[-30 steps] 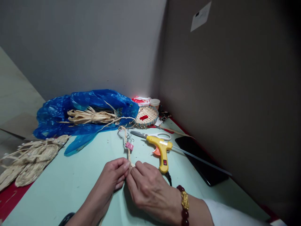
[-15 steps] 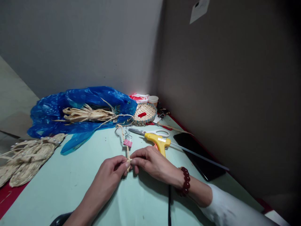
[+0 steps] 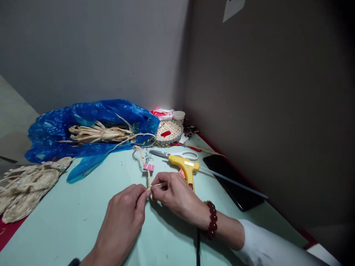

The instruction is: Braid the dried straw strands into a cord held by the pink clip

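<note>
A thin pale braided cord, which looks like raffia or corn husk, runs toward me from a pink binder clip. My left hand pinches the cord's near end between thumb and forefinger. Close against it, my right hand grips a pale strand of the same fibre, drawn out to the right of the braid. The fingertips of both hands nearly meet. Beyond the clip, the cord's far end curls on the pale green table.
A yellow glue gun with a long glue stick lies beside scissors and a black phone. Behind are a blue plastic bag, a fibre bundle, a woven tray and a paper cup. Woven slippers lie left.
My right hand has turned slightly, and a strand now shows stretched between its fingers and the braid. My left hand has shifted a little, its thumb pointing more upward. The view has moved slightly.
</note>
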A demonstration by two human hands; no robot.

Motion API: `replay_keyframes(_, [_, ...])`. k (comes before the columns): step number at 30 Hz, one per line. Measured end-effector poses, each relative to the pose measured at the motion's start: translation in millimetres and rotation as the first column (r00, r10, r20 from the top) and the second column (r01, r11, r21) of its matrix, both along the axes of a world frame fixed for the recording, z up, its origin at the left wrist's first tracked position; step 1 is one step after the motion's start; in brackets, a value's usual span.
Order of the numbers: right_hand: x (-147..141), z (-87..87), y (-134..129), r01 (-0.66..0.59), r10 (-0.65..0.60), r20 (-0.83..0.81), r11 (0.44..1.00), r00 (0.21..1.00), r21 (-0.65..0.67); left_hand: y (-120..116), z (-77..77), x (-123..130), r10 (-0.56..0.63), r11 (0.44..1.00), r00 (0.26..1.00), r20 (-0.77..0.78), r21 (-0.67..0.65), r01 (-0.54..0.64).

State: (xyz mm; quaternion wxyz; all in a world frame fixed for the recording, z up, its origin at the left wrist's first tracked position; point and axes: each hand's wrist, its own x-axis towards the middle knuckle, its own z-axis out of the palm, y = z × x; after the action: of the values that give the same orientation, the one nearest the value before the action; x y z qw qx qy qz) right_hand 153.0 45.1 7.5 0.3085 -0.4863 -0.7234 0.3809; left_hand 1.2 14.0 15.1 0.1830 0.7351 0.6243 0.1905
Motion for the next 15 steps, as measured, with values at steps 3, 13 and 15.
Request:
replay_keyframes(3, [-0.6,1.1,-4.2,-0.003,-0.015,0.104,0.986,0.994,0.167,0.3,2.2,-0.2,0.029,0.997,0.994,0.101,-0.075,-0.022])
replay_keyframes(13, [2.5,2.3,-2.2,-0.05,0.021,0.171,0.985,0.985,0.166,10.8,-16.4,-7.7,0.203,0.922,0.804,0.559,-0.385,0.035])
replay_keyframes(15, [4.6,4.6,-1.0,-0.074,0.053,0.163,0.989,0.985,0.125,13.1,-14.5,-8.3,0.204,0.926,0.784,0.586,-0.376,0.041])
